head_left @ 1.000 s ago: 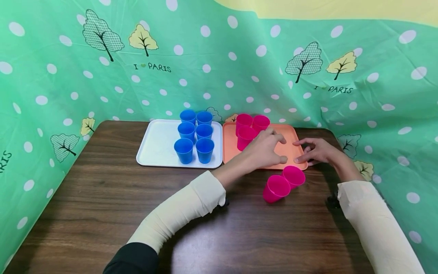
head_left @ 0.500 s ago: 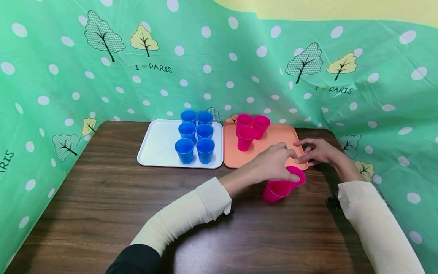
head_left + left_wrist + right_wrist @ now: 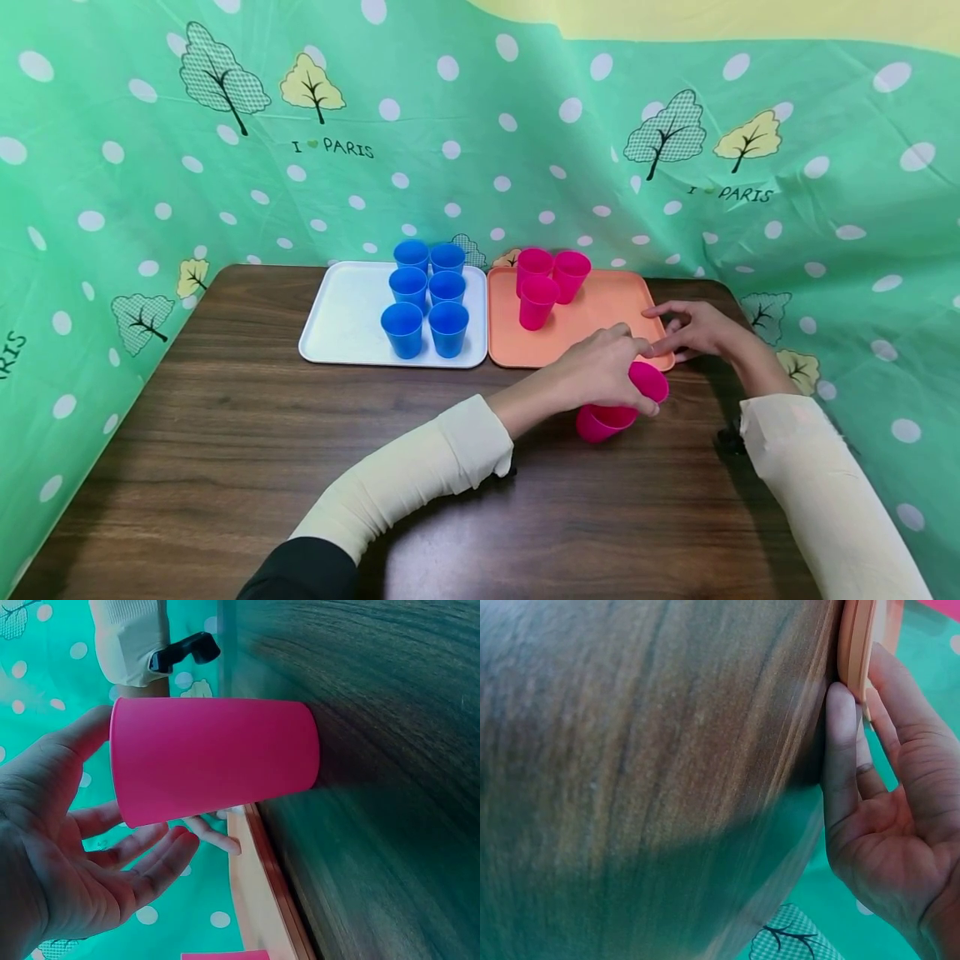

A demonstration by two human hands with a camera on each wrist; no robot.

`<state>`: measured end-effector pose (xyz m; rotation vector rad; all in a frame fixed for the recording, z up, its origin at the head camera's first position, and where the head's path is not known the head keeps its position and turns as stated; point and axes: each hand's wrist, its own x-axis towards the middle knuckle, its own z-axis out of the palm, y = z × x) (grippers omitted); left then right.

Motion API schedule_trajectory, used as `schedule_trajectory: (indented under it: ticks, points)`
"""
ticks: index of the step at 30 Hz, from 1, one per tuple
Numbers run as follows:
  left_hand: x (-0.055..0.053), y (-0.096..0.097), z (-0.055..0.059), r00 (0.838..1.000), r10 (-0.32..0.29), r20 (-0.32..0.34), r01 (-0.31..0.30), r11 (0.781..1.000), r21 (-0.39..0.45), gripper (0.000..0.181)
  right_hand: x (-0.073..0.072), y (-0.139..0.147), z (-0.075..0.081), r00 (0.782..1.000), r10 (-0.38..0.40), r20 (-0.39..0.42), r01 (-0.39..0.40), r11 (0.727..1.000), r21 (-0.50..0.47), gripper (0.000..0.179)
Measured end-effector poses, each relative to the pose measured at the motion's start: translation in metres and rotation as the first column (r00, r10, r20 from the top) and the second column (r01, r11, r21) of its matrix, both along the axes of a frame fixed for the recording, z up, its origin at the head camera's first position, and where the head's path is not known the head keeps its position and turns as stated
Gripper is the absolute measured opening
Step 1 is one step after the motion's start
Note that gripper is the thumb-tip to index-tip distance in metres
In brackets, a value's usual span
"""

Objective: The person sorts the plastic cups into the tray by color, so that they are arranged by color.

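Note:
My left hand (image 3: 603,368) is around the far one of two pink cups on the table, thumb on its near side and fingers on its far side. That far pink cup (image 3: 649,382) stands upright, its rim between thumb and fingers. The near pink cup (image 3: 600,425) stands against it, partly covered by my hand; in the left wrist view this near cup (image 3: 217,757) hides my fingertips. My right hand (image 3: 693,327) pinches the near right corner of the orange tray (image 3: 600,321), thumb at its edge (image 3: 855,656). Three more pink cups (image 3: 538,302) stand at the tray's back left.
A white tray (image 3: 341,321) adjoins the orange one on the left. Several blue cups (image 3: 405,331) stand in two columns on its right half. Both trays sit at the back of the dark wooden table (image 3: 247,450), before a green printed cloth (image 3: 450,183).
My left hand has come from over the orange tray toward the near right and closed around the far loose pink cup. My right hand has stayed at the tray corner.

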<state>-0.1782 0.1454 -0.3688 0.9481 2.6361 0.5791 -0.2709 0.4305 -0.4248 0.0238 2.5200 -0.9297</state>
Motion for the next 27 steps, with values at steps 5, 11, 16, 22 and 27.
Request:
schedule_trajectory:
  ticks: [5, 11, 16, 22, 27]
  points:
    - [-0.0006, 0.0021, -0.0021, 1.0, -0.007, -0.008, 0.007, 1.0, 0.001, 0.084, -0.0005, 0.0001, -0.0005, 1.0, -0.005, 0.007, 0.005, 1.0, -0.018, 0.087]
    - [-0.0006, 0.0039, -0.0032, 1.0, -0.014, -0.006, 0.014, 1.0, 0.007, 0.078, 0.0011, -0.0031, 0.0028, 1.0, -0.009, 0.026, 0.01, 0.999, -0.038, 0.083]
    - [-0.0014, 0.0053, -0.0023, 1.0, -0.025, -0.011, 0.025, 1.0, 0.016, 0.074, 0.0012, -0.004, 0.0039, 1.0, -0.01, 0.026, 0.011, 0.999, -0.035, 0.082]
    - [-0.003, 0.005, -0.001, 0.999, -0.04, 0.018, 0.039, 0.998, 0.049, 0.07, -0.0013, -0.0001, 0.0001, 1.0, -0.009, 0.012, 0.009, 0.999, -0.032, 0.085]
    - [-0.004, 0.0048, 0.0001, 0.999, -0.04, 0.038, 0.037, 0.997, 0.071, 0.071, -0.0018, 0.0019, -0.0026, 1.0, -0.008, 0.01, 0.008, 0.999, -0.032, 0.089]
